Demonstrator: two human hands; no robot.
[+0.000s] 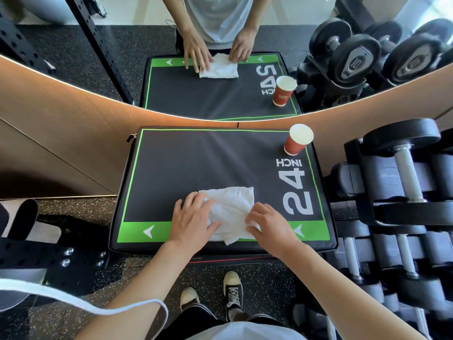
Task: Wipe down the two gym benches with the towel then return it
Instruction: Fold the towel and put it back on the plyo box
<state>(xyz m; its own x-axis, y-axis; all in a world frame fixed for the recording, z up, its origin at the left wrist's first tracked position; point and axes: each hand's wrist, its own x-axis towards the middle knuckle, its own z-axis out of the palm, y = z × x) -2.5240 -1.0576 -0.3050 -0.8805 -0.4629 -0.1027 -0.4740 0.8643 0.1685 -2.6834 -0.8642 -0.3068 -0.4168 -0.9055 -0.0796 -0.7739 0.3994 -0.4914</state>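
white towel (230, 207), red cup (295, 144)

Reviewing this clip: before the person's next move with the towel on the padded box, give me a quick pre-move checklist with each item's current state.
1. Towel lies on the padded box, near its front edge: ok.
2. Left hand rests on the towel's left side, fingers spread: ok.
3. Right hand grips the towel's right edge with curled fingers: ok.
4. Paper cup stands upright at the far right corner, apart from the towel, but in the way of a full wipe: not ok.
5. Cup full or empty: cannot tell.
6. Dumbbell rack to the right is clear of both hands: ok.
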